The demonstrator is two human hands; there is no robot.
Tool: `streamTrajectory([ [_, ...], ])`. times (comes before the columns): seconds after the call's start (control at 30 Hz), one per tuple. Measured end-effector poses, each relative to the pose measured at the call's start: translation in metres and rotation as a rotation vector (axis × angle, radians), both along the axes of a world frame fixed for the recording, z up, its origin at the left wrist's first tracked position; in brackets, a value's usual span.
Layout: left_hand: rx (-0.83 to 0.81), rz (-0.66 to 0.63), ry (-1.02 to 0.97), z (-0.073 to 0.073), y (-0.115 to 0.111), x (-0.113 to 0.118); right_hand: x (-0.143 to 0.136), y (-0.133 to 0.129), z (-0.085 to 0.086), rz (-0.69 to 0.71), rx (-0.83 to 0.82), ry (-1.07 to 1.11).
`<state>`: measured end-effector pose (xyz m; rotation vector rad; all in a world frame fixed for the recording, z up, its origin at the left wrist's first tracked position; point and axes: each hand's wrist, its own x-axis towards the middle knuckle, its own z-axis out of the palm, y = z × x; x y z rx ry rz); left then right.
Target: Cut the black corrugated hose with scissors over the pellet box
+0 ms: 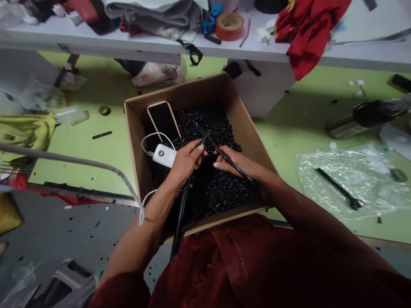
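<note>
My left hand (188, 160) is closed on a long black ribbed rod (183, 209), which slants down toward my lap. A thin black stick (229, 160) lies across the fingers of my right hand (234, 162), which are closed round it. Both hands are close together over a cardboard box (256, 146) holding a heap of small black pieces (219, 193). In the box, a phone (164, 120) leans at the back left, and a white power bank (164, 155) with a white cable sits beside my left hand.
A grey shelf (259, 48) with an orange tape roll (229, 26) and red cloth (317, 8) crosses behind the box. On the right are a plastic bag (374, 170) and a steel bottle (344, 127). A grey curved bar (75, 163) reaches in from the left.
</note>
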<state>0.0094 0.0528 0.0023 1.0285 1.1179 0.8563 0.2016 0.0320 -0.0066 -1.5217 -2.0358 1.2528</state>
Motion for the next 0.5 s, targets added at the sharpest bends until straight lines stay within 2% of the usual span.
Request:
streamTrajectory([
  [0.23,-0.011,-0.043,0.009,0.0033,-0.0004,-0.0048,-0.0019,0.0001,-0.0035,0.002,0.008,-0.012],
  [0.5,-0.073,-0.064,-0.136,0.0048,-0.0011,-0.0057,-0.0013,0.002,-0.0033,0.025,-0.045,0.04],
])
